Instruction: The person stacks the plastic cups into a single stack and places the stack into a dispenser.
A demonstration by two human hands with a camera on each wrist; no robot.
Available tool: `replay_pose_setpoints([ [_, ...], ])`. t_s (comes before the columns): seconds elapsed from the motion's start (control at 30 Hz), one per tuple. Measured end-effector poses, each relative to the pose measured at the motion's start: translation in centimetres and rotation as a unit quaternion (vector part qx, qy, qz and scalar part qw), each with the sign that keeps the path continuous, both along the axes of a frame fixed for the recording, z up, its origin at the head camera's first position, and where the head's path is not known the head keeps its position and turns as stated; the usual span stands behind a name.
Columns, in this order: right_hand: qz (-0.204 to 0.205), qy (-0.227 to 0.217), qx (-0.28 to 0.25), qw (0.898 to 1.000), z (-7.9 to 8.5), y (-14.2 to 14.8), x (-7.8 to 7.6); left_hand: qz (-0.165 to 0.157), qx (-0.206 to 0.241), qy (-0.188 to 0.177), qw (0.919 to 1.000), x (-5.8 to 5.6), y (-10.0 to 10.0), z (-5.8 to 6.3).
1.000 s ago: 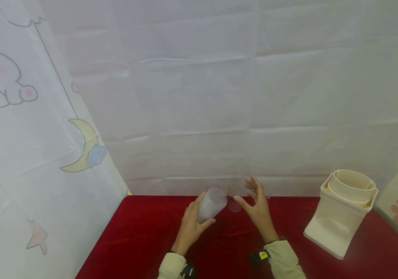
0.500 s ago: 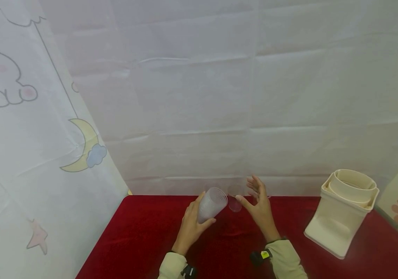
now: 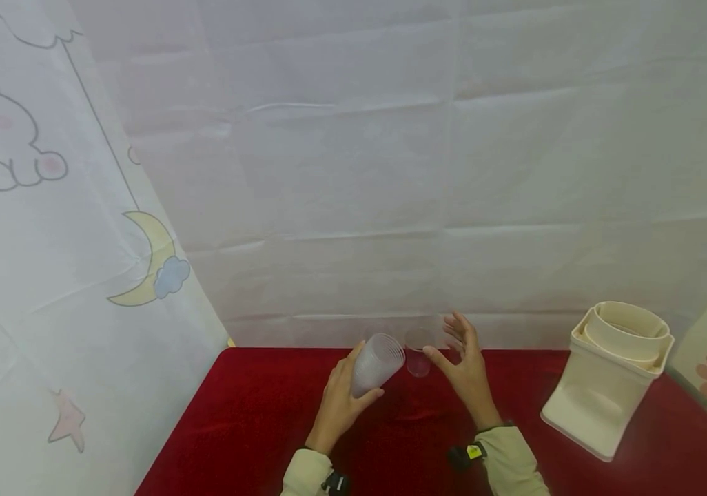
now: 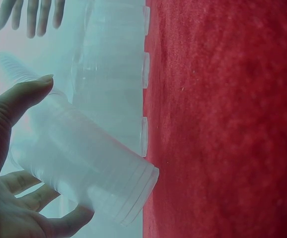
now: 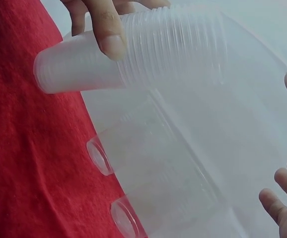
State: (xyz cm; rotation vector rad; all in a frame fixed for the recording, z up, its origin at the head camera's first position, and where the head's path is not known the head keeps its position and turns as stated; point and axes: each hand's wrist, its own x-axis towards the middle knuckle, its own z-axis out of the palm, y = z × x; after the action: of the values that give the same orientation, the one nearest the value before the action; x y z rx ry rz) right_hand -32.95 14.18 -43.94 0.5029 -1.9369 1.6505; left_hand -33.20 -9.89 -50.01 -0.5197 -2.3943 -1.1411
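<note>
My left hand (image 3: 336,406) grips a stack of nested clear plastic cups (image 3: 373,368), tilted with the mouths up and to the right. In the right wrist view, the thumb lies along the side of the stack, just below the ridged rims. My right hand (image 3: 468,372) is spread, thumb apart from the fingers, and holds nothing. Just left of its thumb a single clear cup (image 3: 417,364) stands upright on the red cloth. From the left wrist, several standing cups (image 4: 118,99) show in a row beyond the stack; the right wrist view shows two of them.
A red cloth (image 3: 254,413) covers the table, with a pale wrinkled sheet (image 3: 341,275) hanging behind it. At the right stands a cream plastic container (image 3: 601,386) with a round opening on top. A printed sheet (image 3: 49,331) hangs on the left.
My right hand has drifted slightly right, away from the single standing cup. The left hand and its stack of cups have stayed nearly still.
</note>
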Motion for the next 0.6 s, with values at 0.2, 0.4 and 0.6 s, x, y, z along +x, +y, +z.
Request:
replay_pose_setpoints([
  [0.2, -0.019, 0.000, 0.004, 1.000, 0.0, 0.6, -0.3, 0.002, -0.004, 0.003, 1.0000, 0.0, -0.1, 0.1],
  [0.4, -0.034, -0.007, 0.006, 0.999, -1.9, 1.5, -1.9, 0.000, 0.000, -0.005, 1.0000, 0.0, -0.1, 0.0],
  [0.6, -0.039, -0.016, 0.005, 0.999, -3.4, 2.3, -3.1, -0.003, 0.002, -0.009, 1.0000, 0.0, 0.0, -0.1],
])
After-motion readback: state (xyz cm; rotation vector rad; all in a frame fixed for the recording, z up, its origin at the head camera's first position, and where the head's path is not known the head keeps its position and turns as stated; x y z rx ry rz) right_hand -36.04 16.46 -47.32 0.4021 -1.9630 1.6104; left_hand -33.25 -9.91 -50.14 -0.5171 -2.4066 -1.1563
